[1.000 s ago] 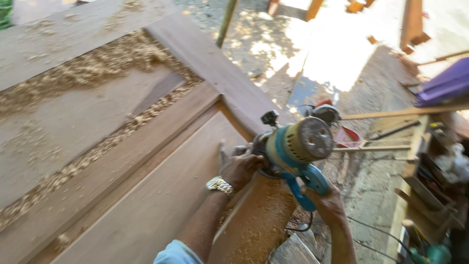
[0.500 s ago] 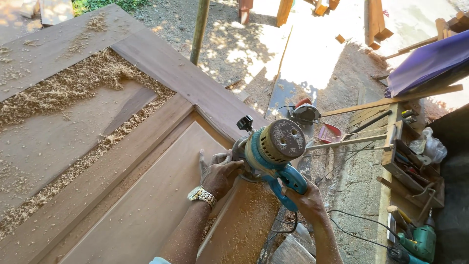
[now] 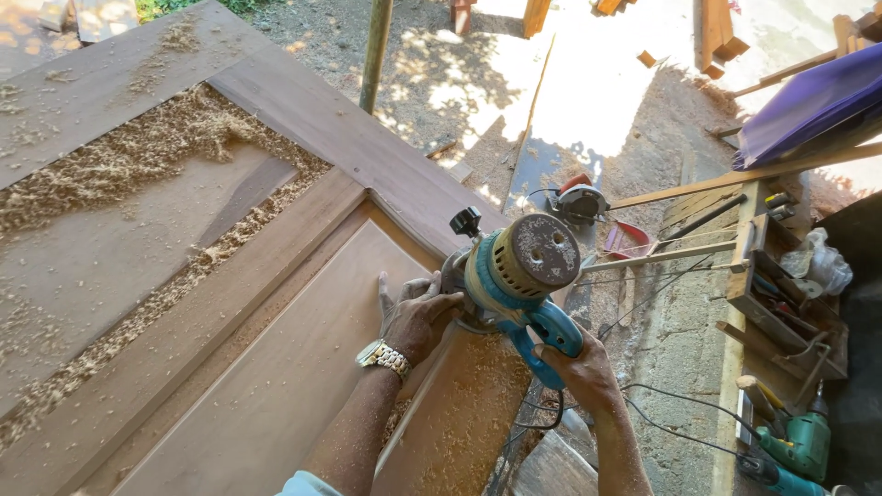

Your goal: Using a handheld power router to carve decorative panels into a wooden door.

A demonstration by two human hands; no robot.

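I see through just one camera, worn on the person's head. It looks steeply down and a bit forward, close over both arms and the wooden door [image 3: 230, 303]. Farther off, the sunny ground [image 3: 597, 83] fills the top of the view.

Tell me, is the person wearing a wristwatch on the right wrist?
No, the metal wristwatch sits on the left wrist, behind the left hand; the right hand gripping the blue router has a bare wrist.

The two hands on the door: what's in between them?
The blue power router sits between them in the head view. The left hand presses at its base on the wooden door; the right hand grips its blue handle.
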